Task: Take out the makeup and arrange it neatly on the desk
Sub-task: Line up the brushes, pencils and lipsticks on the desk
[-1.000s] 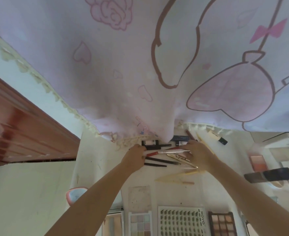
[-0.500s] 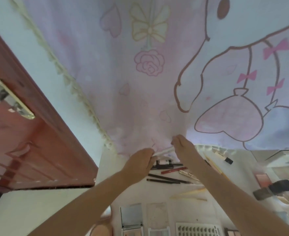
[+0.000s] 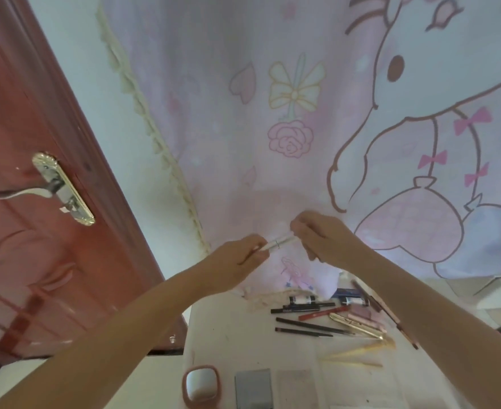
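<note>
Above the desk: you hold a slim white pen-shaped cosmetic (image 3: 279, 243) in the air between both hands, in front of the pink cartoon curtain (image 3: 273, 113).
Left hand: your left hand (image 3: 237, 262) has its fingers curled, pinching the lower left end of the white stick between thumb and fingertips.
Right hand: your right hand (image 3: 321, 239) has its fingers bent round the upper right end of the same stick; the thumb side is hidden, so the exact grip cannot be told.
Stick: it lies tilted, left end lower, with a thin dark ring near its middle, clear of the desk.
Desk: the pale desk (image 3: 228, 335) lies below your forearms.
Pencils: several dark liner pencils (image 3: 308, 327) and a red pencil (image 3: 321, 313) lie side by side near the curtain hem.
Gold tube: a gold tube (image 3: 358, 326) lies just right of the pencils, slanting.
Near edge: a small pink-rimmed compact (image 3: 201, 385) and a grey palette (image 3: 253, 388) sit beside each other.
Left side: a red door (image 3: 37, 261) with a gold handle (image 3: 60, 188).
</note>
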{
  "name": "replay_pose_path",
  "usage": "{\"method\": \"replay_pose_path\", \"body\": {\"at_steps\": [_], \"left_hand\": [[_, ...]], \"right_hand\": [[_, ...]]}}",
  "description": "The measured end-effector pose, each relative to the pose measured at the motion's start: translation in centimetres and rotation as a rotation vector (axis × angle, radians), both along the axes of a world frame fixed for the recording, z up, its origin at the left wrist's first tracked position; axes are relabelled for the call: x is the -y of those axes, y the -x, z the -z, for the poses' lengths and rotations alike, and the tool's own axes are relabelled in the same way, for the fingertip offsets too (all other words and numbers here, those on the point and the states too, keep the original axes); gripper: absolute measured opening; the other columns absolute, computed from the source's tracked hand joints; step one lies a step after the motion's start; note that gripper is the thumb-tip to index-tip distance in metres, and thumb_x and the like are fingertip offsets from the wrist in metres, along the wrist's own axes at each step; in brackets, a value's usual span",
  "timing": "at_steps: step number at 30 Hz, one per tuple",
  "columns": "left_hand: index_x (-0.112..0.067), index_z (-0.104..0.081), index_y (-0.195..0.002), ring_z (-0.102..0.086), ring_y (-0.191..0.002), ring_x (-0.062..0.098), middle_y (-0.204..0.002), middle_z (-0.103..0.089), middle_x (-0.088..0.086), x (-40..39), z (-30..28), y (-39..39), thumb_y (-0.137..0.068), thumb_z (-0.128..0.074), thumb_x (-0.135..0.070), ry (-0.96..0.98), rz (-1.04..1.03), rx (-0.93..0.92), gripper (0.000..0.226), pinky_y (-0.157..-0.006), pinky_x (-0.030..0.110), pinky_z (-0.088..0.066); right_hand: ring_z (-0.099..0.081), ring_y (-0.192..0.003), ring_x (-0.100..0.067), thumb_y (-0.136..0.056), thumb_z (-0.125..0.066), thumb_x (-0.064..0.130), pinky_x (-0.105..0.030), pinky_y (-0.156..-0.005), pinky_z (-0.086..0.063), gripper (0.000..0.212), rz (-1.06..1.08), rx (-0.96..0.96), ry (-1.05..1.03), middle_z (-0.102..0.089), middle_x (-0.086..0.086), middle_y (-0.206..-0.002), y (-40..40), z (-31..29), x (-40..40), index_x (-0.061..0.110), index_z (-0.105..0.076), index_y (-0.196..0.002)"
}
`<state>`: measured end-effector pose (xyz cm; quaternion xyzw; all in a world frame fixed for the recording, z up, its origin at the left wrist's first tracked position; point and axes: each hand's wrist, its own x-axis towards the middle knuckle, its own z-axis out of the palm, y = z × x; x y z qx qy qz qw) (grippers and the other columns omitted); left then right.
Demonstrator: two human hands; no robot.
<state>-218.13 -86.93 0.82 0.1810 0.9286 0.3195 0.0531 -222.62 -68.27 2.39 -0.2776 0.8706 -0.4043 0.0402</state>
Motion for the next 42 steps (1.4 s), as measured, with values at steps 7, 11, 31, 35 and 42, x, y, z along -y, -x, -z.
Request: {"method": "replay_pose_path", "body": {"at_steps": [7,11,31,35,42], "left_hand": [[-0.017,-0.037,-0.085,-0.032,-0.047,0.008,-0.058,-0.037,-0.007,0.8,-0.5,1.2,-0.097,-0.034,-0.026,0.098,-0.06,-0.183,0.015,-0.047,0.018,-0.031],[-0.018,-0.038,-0.08,-0.032,-0.053,0.004,-0.062,-0.033,-0.011,0.7,-0.1,1.4,-0.097,-0.034,-0.027,0.172,-0.067,-0.286,0.019,-0.055,0.011,-0.034],[-0.007,-0.063,-0.101,-0.035,-0.078,0.017,-0.086,-0.061,0.01,2.1,-0.1,2.4,-0.093,-0.046,-0.031,0.309,-0.132,-0.516,0.03,-0.066,0.018,-0.023],[-0.008,-0.063,-0.1,-0.034,-0.076,0.016,-0.084,-0.06,0.01,2.1,1.0,1.7,-0.093,-0.046,-0.03,0.316,-0.115,-0.469,0.029,-0.062,0.019,-0.019],[-0.009,-0.054,-0.073,-0.036,-0.067,0.017,-0.057,-0.033,-0.008,3.1,3.9,1.6,-0.093,-0.045,-0.031,0.304,-0.137,-0.247,0.031,-0.054,0.027,-0.021]], "right_hand": [[-0.057,-0.07,0.009,-0.082,-0.051,-0.015,-0.011,-0.062,-0.05,0.042,-0.16,0.179,0.262,-0.054,0.008,-0.088,1.1,-0.5,-0.6,0.027,-0.053,-0.087],[-0.059,-0.048,-0.003,-0.092,-0.048,0.019,-0.014,-0.043,-0.045,0.014,-0.121,0.353,0.102,-0.065,0.01,-0.072,1.6,-0.5,0.3,0.031,-0.052,-0.085],[-0.059,-0.061,-0.01,-0.089,-0.053,0.012,-0.02,-0.05,-0.05,0.012,-0.096,0.365,0.186,-0.058,0.003,-0.08,2.8,-0.3,0.8,0.022,-0.049,-0.084],[-0.042,-0.032,-0.001,-0.093,-0.045,0.016,-0.017,-0.043,-0.037,0.028,-0.078,0.27,-0.006,-0.054,0.011,-0.04,2.5,0.6,1.1,0.02,-0.049,-0.066],[-0.056,-0.059,-0.01,-0.083,-0.051,-0.013,-0.02,-0.062,-0.051,0.028,-0.106,0.465,0.232,-0.053,-0.004,-0.068,2.6,3.6,1.5,0.013,-0.056,-0.073]]}}
